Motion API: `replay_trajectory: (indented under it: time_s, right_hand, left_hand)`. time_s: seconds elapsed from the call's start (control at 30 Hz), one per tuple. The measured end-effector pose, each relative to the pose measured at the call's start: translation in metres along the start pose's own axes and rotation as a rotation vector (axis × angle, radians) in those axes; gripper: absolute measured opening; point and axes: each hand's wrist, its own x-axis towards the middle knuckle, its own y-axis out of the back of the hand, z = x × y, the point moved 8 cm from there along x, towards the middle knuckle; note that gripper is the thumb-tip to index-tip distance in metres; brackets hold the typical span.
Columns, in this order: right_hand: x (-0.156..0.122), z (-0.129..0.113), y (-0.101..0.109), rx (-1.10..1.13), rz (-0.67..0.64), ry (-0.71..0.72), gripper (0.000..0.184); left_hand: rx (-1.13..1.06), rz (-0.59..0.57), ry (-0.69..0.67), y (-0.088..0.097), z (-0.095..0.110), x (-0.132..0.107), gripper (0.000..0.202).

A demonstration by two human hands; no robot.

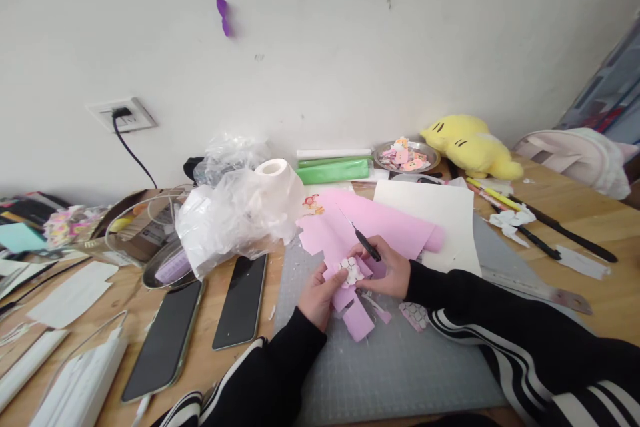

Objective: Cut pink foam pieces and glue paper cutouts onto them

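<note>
My left hand (320, 295) is closed on a small pink piece with a white, dark-lined honeycomb patch (352, 271), its thumb pressed on the patch's face. Tucked in my closed right hand (391, 270) is a slim black-handled tool (367, 245), its thin metal tip pointing up and away; I cannot make out its exact kind. The right fingers also touch the pink piece's right edge. Below the hands lie pink offcuts (359, 320) and another honeycomb-patterned scrap (413, 315). Behind them spreads a large pink sheet (387, 217), curled at its right end.
A grey cutting mat (400, 373) lies beneath, with a metal ruler (570, 299) and white paper (430, 203) at right. Two phones (243, 300) and a plastic bag (220, 220) are left. A dish of cut-outs (407, 157) and yellow plush (473, 143) stand behind.
</note>
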Motion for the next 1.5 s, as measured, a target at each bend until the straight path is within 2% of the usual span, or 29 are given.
replay_trajectory:
  time_s: [0.2,0.53,0.7,0.9,1.27,1.5]
  right_hand:
    - [0.0016,0.002,0.0015,0.025,0.036,-0.013,0.044]
    - [0.003,0.0068,-0.0006,0.178,0.033,-0.03,0.041]
    - [0.0016,0.0051,-0.0013,0.123,0.018,-0.001,0.043]
    - [0.0015,-0.0003,-0.0023,0.045,-0.019,0.024,0.04]
    - [0.0007,0.0049,-0.0057,0.021,-0.064,0.02,0.045]
    - [0.0008,0.0024,-0.0054,0.015,-0.07,0.017,0.043]
  left_hand:
    - [0.006,-0.007,0.013,-0.0016,0.0003,-0.0008,0.039]
    - [-0.025,0.032,0.023,0.0015,0.0011,-0.0011,0.042]
    - [-0.032,0.096,0.035,0.0058,0.0015,-0.0023,0.031]
    - [-0.07,0.111,0.062,0.0042,-0.0004,-0.0029,0.028]
    - [-0.075,0.061,0.063,0.0001,-0.0002,-0.0028,0.044]
    - [-0.071,0.06,0.036,0.0034,-0.0013,-0.0009,0.031]
